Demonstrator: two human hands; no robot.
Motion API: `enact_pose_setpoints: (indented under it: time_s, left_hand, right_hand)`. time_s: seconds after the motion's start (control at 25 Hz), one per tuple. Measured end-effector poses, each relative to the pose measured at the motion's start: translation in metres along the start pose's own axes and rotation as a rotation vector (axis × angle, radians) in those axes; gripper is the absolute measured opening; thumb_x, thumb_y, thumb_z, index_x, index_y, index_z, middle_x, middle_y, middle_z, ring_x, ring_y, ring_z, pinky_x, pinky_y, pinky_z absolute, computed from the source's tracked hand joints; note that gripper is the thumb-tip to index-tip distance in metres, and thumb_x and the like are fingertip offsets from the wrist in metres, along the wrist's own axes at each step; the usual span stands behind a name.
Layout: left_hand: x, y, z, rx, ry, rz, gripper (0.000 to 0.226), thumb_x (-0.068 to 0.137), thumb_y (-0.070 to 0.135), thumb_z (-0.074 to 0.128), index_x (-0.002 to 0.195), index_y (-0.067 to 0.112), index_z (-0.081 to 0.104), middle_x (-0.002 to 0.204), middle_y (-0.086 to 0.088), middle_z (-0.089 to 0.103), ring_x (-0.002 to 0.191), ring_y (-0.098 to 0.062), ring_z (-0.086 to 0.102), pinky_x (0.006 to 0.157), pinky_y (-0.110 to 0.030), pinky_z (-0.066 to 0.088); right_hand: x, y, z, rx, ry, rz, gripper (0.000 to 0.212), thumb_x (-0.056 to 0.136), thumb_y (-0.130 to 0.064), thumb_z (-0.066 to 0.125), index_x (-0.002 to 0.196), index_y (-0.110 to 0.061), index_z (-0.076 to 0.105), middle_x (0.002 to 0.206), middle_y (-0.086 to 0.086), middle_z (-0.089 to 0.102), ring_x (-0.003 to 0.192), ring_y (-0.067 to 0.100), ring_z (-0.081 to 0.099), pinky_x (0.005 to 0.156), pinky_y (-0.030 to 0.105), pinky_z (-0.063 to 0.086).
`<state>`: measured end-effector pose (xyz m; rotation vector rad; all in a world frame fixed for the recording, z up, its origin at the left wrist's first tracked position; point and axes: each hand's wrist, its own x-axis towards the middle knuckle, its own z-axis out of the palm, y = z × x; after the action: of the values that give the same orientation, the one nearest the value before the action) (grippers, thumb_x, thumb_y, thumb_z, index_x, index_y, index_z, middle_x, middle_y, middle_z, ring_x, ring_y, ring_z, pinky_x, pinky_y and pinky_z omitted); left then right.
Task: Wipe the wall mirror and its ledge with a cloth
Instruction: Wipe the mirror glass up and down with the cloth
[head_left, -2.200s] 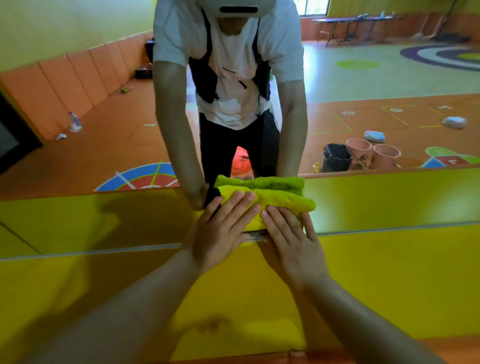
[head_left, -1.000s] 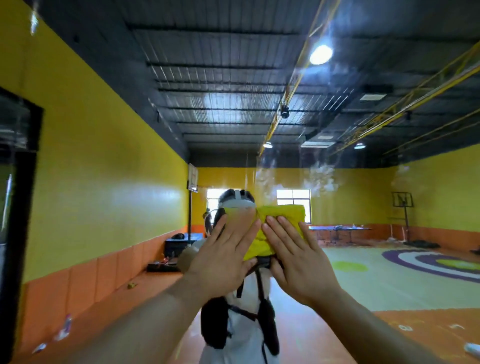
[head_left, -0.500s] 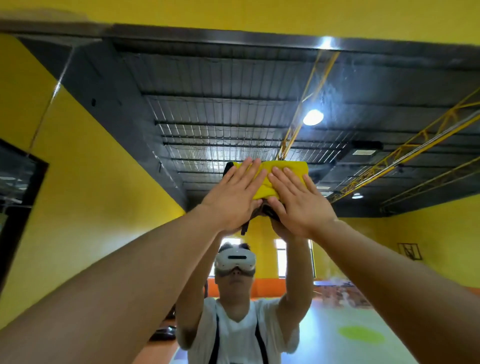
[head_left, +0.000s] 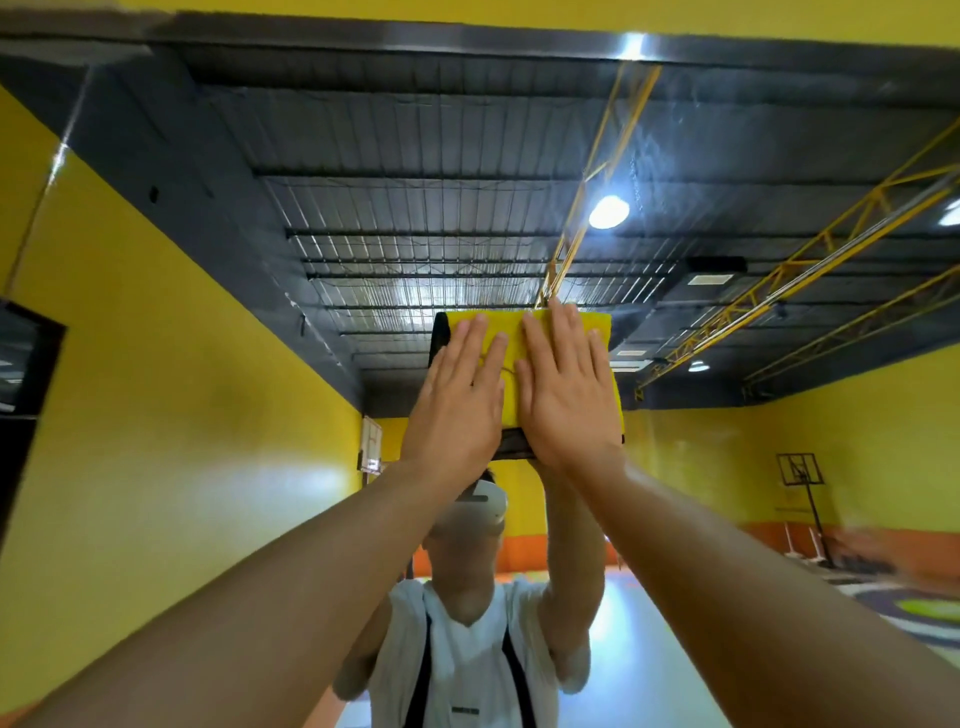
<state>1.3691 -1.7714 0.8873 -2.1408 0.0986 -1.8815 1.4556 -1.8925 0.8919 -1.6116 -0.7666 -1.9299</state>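
Cloth (head_left: 527, 332) under both flat hands.

bright | ceiling lamp (head_left: 609, 212) glare | wide-angle edge warp | soft focus

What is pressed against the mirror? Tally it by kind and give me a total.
Hands: 2, left hand and right hand, both flat on the cloth
Cloths: 1, yellow cloth
Total: 3

A folded yellow cloth (head_left: 524, 332) with dark edging lies flat against the wall mirror (head_left: 208, 415), toward its twelve o'clock.
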Motion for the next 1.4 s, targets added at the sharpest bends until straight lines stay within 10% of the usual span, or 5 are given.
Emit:
enact_pose_setpoints:
  time_s: [0.12,0.64,1.4]
  left_hand:
    - [-0.002,0.002,0.016,0.118,0.032,-0.069,0.059,0.109,0.039,0.014,0.163,0.017,0.016,0.173,-0.003,0.002,0.159,-0.017,-0.006,0.129,-0.047,0.005]
    - [0.069,0.113,0.049,0.086,-0.016,-0.166,0.055,0.110,0.037,0.016,0.163,0.024,0.017,0.172,-0.001,0.010,0.159,-0.018,-0.001,0.129,-0.043,0.002]
    - [-0.148,0.154,0.060,0.171,-0.121,-0.097,0.064,0.105,0.032,0.026,0.164,0.014,0.012,0.173,-0.006,0.003,0.159,-0.023,-0.001,0.127,-0.051,0.014]
  right_hand:
    - [0.008,0.011,0.000,0.006,-0.114,-0.049,0.057,0.109,-0.042,0.020,0.161,-0.022,0.027,0.171,0.005,0.015,0.159,0.023,0.003,0.128,0.047,0.005]
    - [0.011,0.125,-0.022,0.076,-0.119,-0.065,0.056,0.106,-0.043,0.022,0.159,-0.028,0.032,0.168,0.002,0.024,0.158,0.021,0.011,0.129,0.043,0.001]
    - [-0.198,0.110,-0.060,0.083,-0.169,-0.159,0.054,0.110,-0.034,0.035,0.161,-0.019,0.028,0.169,0.009,0.018,0.158,0.027,0.011,0.126,0.053,0.016]
